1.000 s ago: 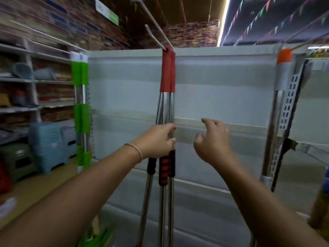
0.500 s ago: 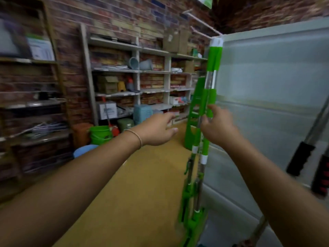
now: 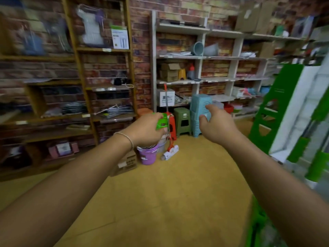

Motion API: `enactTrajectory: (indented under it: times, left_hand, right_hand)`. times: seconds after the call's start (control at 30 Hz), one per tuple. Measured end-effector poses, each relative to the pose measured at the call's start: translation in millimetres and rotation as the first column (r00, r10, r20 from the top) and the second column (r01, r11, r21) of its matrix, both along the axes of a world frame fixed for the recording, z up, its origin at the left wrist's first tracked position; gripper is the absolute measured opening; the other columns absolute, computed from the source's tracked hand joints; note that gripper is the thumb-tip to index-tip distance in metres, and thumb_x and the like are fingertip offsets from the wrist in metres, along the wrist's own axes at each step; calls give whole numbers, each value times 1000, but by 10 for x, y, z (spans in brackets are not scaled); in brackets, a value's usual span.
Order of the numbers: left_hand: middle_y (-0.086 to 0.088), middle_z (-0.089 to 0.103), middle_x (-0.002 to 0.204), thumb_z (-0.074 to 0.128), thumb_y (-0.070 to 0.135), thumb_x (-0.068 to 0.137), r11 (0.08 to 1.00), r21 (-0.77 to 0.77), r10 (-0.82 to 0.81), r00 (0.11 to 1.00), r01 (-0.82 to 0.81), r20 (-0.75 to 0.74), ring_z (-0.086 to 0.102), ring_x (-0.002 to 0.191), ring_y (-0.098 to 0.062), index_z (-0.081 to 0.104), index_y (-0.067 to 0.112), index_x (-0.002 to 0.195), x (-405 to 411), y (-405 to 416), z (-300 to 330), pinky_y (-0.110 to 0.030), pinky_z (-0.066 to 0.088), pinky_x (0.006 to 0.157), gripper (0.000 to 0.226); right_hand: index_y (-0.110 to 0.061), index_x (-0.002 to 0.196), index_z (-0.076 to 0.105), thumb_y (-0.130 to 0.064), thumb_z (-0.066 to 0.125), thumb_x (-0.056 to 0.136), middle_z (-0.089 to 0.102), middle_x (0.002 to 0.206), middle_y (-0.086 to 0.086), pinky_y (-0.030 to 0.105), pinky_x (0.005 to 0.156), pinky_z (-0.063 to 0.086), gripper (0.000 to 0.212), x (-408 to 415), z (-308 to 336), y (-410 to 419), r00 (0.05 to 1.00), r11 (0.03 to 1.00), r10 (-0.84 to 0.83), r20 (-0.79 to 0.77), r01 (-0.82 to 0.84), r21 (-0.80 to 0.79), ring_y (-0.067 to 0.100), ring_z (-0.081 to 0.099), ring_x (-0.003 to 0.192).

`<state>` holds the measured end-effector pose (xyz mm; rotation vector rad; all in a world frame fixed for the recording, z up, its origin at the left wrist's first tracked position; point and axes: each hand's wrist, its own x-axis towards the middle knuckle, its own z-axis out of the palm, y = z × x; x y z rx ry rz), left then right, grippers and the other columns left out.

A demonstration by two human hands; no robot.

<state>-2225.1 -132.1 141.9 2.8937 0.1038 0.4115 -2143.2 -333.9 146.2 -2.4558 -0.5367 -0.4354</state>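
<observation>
To the right of the right hand's fingers, well apart from them, the green-sleeved mop handles (image 3: 297, 149) stand against a white rack panel (image 3: 292, 113): blurred metal shafts with bright green grip sections. The right hand (image 3: 216, 125) is spread and relaxed, holding nothing. The left hand (image 3: 146, 131) is loosely curled, apparently empty. Beyond its fingers sits a green bucket (image 3: 161, 122); beyond the right's, stacked blue stools (image 3: 200, 104). Judged progress: no mop grasped; reach and lift remain.
</observation>
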Motion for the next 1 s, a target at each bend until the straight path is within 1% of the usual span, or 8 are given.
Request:
enactTrajectory:
  times: [0.13, 0.27, 0.37, 0.5, 0.6, 0.73, 0.9, 1.0]
  left_hand:
    - [-13, 53, 139, 56, 37, 97, 997, 9, 73, 997, -73, -35, 52, 125, -28, 46, 8, 139, 442, 392, -111, -32, 41, 99, 52]
    - [-13, 56, 137, 58, 37, 95, 995, 8, 103, 990, -102, -92, 53, 123, -29, 49, 10, 135, 1089, 768, -179, -32, 43, 97, 49]
    - [-16, 55, 138, 59, 40, 94, 990, 19, 142, 981, -140, -133, 53, 124, -32, 48, 10, 135, 1629, 1067, -185, -37, 45, 99, 52]
    - [-17, 52, 138, 57, 47, 92, 978, 45, 206, 968, -202, -141, 51, 125, -32, 46, 10, 136, 2192, 1464, -277, -42, 45, 102, 58]
    - [-16, 50, 137, 57, 50, 92, 971, 81, 235, 951, -223, -202, 50, 125, -32, 45, 12, 137, 2480, 1734, -393, -42, 45, 102, 61]
    - [-12, 55, 132, 55, 52, 92, 961, 138, 268, 935, -241, -232, 55, 118, -29, 49, 15, 134, 2873, 2160, -449, -42, 49, 96, 56]
    - [-8, 58, 130, 53, 56, 91, 954, 190, 273, 936, -233, -223, 57, 115, -28, 52, 16, 130, 3519, 2786, -600, -44, 51, 93, 55]
    - [-8, 63, 120, 49, 61, 91, 966, 162, 237, 942, -202, -237, 60, 105, -27, 58, 17, 120, 3912, 3139, -640, -41, 53, 86, 53]
  right_hand:
    - [-11, 143, 42, -31, 45, 100, 53, 138, 20, 41, 102, 41, 48, 540, -164, 444, 998, 998, 60, -20, -60, -17, 38, 47, 128]
    - [-10, 140, 44, -33, 47, 99, 55, 132, 23, 46, 98, 46, 47, 1226, -280, 862, 994, 995, 95, -60, -97, -36, 41, 49, 122]
    - [-10, 135, 45, -34, 47, 97, 55, 128, 23, 47, 96, 47, 45, 1763, -327, 1149, 989, 986, 133, -70, -139, -95, 42, 50, 119]
    - [-13, 142, 38, -40, 47, 97, 52, 131, 22, 48, 100, 45, 54, 2430, -338, 1521, 981, 967, 171, -93, -185, -175, 43, 48, 121]
    - [-11, 144, 36, -43, 46, 97, 52, 131, 23, 48, 100, 45, 57, 2812, -382, 1800, 975, 953, 193, -114, -214, -217, 45, 48, 121]
    - [-12, 149, 32, -43, 48, 97, 46, 142, 21, 47, 105, 42, 63, 3236, -473, 2216, 963, 942, 229, -141, -256, -218, 44, 43, 128]
    - [-13, 150, 30, -44, 48, 97, 45, 144, 21, 47, 106, 41, 64, 3831, -602, 2835, 961, 937, 233, -146, -262, -232, 43, 41, 131]
    - [-13, 151, 29, -45, 48, 97, 45, 145, 21, 46, 106, 41, 65, 4157, -642, 3125, 960, 937, 232, -155, -263, -228, 41, 41, 132]
